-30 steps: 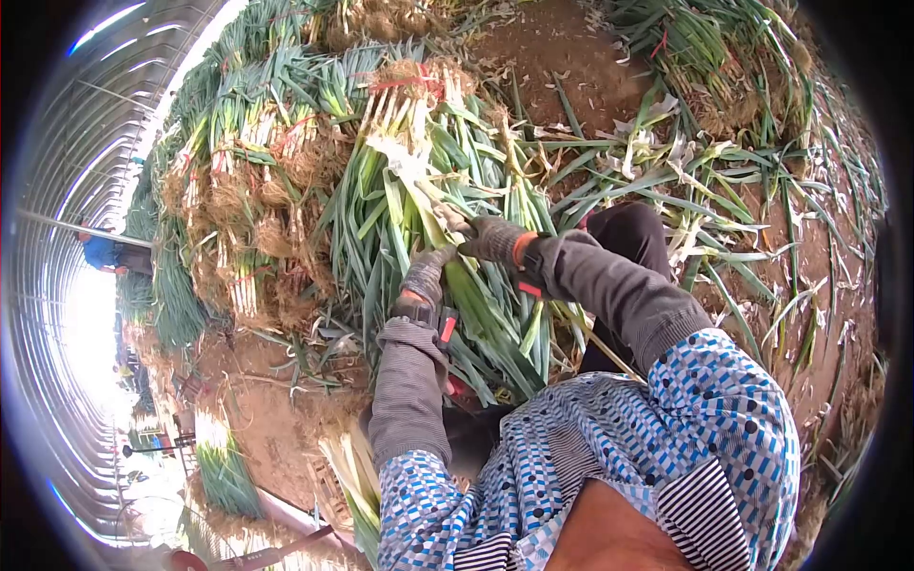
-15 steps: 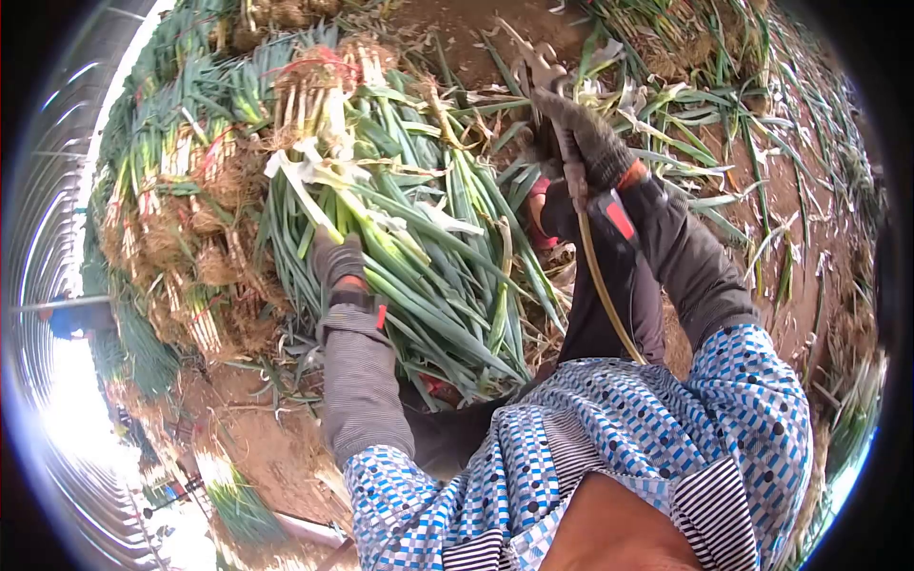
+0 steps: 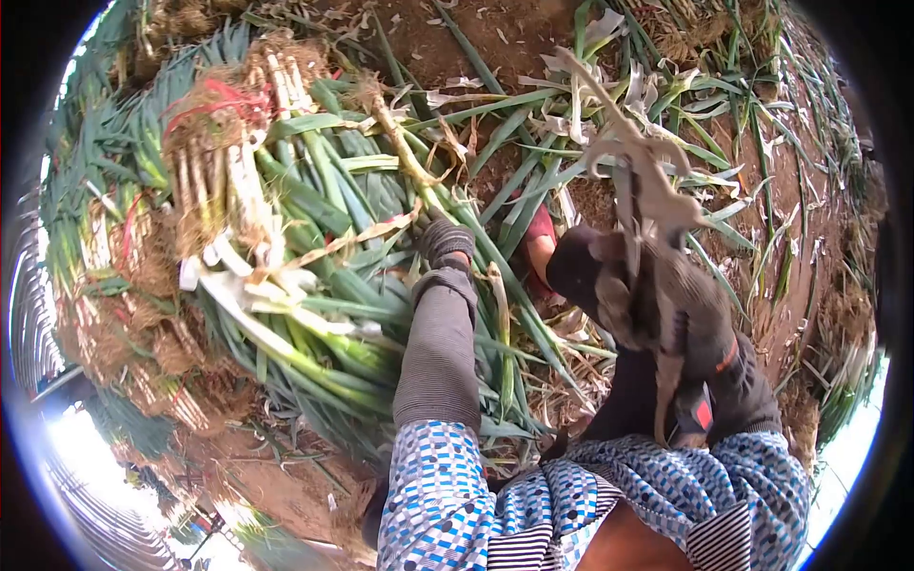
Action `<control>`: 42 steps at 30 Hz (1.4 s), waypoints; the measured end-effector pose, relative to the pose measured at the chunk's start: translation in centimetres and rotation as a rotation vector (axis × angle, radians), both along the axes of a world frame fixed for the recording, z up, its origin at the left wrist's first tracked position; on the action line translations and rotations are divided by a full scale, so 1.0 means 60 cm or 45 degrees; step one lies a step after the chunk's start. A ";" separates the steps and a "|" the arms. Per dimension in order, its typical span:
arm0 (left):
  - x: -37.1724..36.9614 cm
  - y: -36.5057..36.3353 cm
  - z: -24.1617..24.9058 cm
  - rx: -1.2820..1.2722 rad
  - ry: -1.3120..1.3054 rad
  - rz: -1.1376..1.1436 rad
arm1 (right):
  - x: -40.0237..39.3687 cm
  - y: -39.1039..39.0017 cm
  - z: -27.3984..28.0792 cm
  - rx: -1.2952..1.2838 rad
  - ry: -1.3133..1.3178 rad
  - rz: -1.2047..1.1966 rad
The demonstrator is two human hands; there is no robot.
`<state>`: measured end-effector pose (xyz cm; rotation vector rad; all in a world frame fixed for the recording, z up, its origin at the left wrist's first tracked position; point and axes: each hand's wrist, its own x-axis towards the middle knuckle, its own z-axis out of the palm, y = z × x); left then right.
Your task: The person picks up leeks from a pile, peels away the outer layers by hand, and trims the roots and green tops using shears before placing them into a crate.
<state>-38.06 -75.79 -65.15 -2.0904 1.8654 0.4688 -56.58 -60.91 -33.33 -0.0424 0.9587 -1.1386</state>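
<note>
My left hand (image 3: 447,246), in a dark knit glove, is closed around an unpeeled green onion (image 3: 405,143) with its roots pointing away from me. Under and beside it lies a heap of green onions (image 3: 352,276), whose peeled white ends (image 3: 248,276) point left. In my gloved right hand (image 3: 671,305) is an air blow gun (image 3: 657,186), its long nozzle pointing forward. My fingers wrap around its handle.
Bundles of green onions tied with red string (image 3: 219,105) are stacked at the left. Stripped leaves and skins (image 3: 705,105) litter the brown soil (image 3: 466,48) ahead and to the right. My foot (image 3: 541,243) stands beside the heap.
My left hand has let go of the peeled onions and moved right, onto the unpeeled green onion. My right hand has drawn the blow gun back toward me and to the right.
</note>
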 end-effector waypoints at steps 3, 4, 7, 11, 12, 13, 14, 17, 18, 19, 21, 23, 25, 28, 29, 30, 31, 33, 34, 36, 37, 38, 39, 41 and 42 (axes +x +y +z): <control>-0.028 -0.034 -0.072 0.013 -0.164 0.220 | -0.003 -0.010 -0.016 -0.047 0.028 -0.016; -0.034 -0.037 -0.083 -0.094 -0.221 0.276 | -0.007 -0.006 -0.027 -0.032 0.095 0.020; -0.024 -0.055 -0.035 -0.047 -0.053 0.343 | -0.018 0.006 -0.046 -0.018 0.290 0.122; -0.007 -0.058 -0.004 0.083 0.252 0.582 | -0.016 -0.001 0.001 0.102 0.093 0.155; 0.003 -0.050 0.003 0.053 0.341 0.589 | -0.013 0.007 -0.005 0.124 0.067 0.148; 0.014 -0.030 0.011 0.032 0.480 0.556 | -0.017 0.016 -0.010 0.120 0.158 0.196; 0.023 -0.011 0.031 0.010 0.661 0.493 | -0.021 0.026 -0.015 0.119 0.249 0.245; 0.048 0.081 0.107 0.068 1.331 0.401 | 0.006 0.019 0.003 -0.070 0.086 0.158; 0.056 0.110 0.136 0.098 1.513 0.477 | 0.017 0.018 0.000 -0.140 0.045 0.094; 0.060 0.130 0.172 0.117 1.713 0.598 | 0.024 0.024 -0.029 -0.152 0.004 0.018; 0.087 0.162 0.224 0.046 2.160 0.648 | 0.026 0.024 0.009 -0.176 -0.083 0.058; 0.128 0.171 0.285 -0.072 2.248 0.382 | 0.035 0.031 0.014 -0.275 -0.174 0.069; 0.174 0.172 0.443 -0.156 2.164 0.422 | 0.038 0.039 0.008 -0.319 -0.206 0.108; 0.272 0.202 0.616 -0.542 2.243 0.618 | 0.049 0.035 -0.038 -0.453 -0.183 0.272; 0.273 0.224 0.712 -0.561 2.382 0.482 | 0.061 0.043 -0.023 -0.332 -0.145 0.205; 0.288 0.246 0.790 -0.598 2.350 0.417 | 0.067 0.047 -0.018 -0.350 -0.172 0.241; 0.298 0.276 0.854 -0.889 2.011 0.342 | 0.072 0.049 -0.018 -0.365 -0.198 0.276; 0.379 0.274 0.942 -0.943 1.866 0.181 | 0.082 0.051 -0.011 -0.341 -0.154 0.326; 0.402 0.275 0.997 -0.940 1.856 0.041 | 0.088 0.051 -0.007 -0.305 -0.088 0.343; 0.437 0.289 1.075 -1.036 1.803 -0.080 | 0.103 0.042 -0.018 -0.229 -0.249 0.320; 0.451 0.296 1.103 -1.076 1.774 -0.120 | 0.112 0.032 -0.039 -0.213 -0.134 0.295; 0.468 0.301 1.120 -1.099 1.753 -0.142 | 0.118 0.023 -0.062 -0.190 -0.025 0.272; 0.479 0.307 1.124 -1.099 1.741 -0.150 | 0.125 0.033 -0.046 -0.169 0.042 0.206; 0.500 0.304 1.101 -1.041 1.741 -0.132 | 0.131 0.015 -0.063 -0.173 0.024 0.319; 0.513 0.301 1.070 -0.964 1.752 -0.108 | 0.134 0.012 -0.081 -0.168 0.016 0.380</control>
